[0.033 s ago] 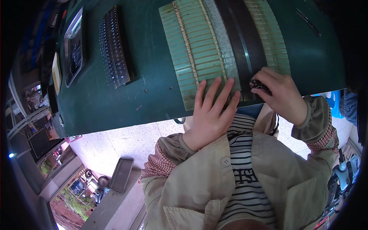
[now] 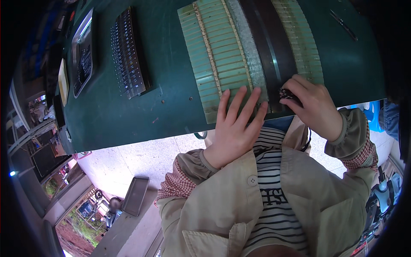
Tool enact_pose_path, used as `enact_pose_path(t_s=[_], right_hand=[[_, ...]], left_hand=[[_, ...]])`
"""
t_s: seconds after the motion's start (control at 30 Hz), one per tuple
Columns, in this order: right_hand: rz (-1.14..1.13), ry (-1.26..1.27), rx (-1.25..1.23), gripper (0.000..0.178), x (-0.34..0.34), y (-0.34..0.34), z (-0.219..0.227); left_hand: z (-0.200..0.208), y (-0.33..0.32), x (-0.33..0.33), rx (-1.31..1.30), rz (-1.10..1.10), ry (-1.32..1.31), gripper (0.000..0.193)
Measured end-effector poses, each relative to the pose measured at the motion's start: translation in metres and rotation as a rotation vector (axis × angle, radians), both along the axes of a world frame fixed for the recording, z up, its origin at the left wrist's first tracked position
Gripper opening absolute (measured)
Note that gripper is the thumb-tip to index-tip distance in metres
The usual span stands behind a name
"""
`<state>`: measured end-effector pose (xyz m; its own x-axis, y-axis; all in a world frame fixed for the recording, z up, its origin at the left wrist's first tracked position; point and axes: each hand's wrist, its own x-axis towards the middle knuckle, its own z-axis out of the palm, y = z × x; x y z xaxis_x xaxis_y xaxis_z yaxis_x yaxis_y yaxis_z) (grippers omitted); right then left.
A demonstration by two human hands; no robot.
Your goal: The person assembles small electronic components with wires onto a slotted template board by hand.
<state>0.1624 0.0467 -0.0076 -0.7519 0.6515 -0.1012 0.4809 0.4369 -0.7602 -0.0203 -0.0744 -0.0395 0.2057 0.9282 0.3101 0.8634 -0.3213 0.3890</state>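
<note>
My left hand lies with its fingers stretched out on the near edge of a pale green slotted board. Its fingertips reach toward the grey strip beside the slots. My right hand is closed around a small bundle of dark pieces with light specks; their exact kind cannot be made out. That bundle is over the near end of a dark brown bar, which runs lengthwise along the board. A second slotted section lies right of the bar.
On the green tabletop, a dark strip with rows of small metal pins lies to the left. Beyond it stands a metal tray of small dark parts. Tweezers lie far right. A grey tray is at lower left.
</note>
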Motion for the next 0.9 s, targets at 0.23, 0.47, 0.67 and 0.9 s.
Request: enact_pose_path(t_s=[0.23,0.47,0.67,0.9], right_hand=[[-0.206,0.261,-0.343,0.012,0.023,0.008,0.030],[0.046,0.086,-0.768,0.019,0.004,0.012,0.074],[-0.021,0.182,-0.577,0.015,0.011,0.019,0.058],[0.104,0.236,-0.260,0.018,0.008,0.024,0.038]], left_hand=[[0.032,-0.001,-0.001,-0.059,0.024,-0.365,0.033],[0.061,0.016,0.020,-0.328,0.121,-1.141,0.011],[0.047,0.023,0.014,-0.305,0.032,-1.251,0.007],[0.038,0.036,0.018,-0.371,0.074,-1.424,0.009]])
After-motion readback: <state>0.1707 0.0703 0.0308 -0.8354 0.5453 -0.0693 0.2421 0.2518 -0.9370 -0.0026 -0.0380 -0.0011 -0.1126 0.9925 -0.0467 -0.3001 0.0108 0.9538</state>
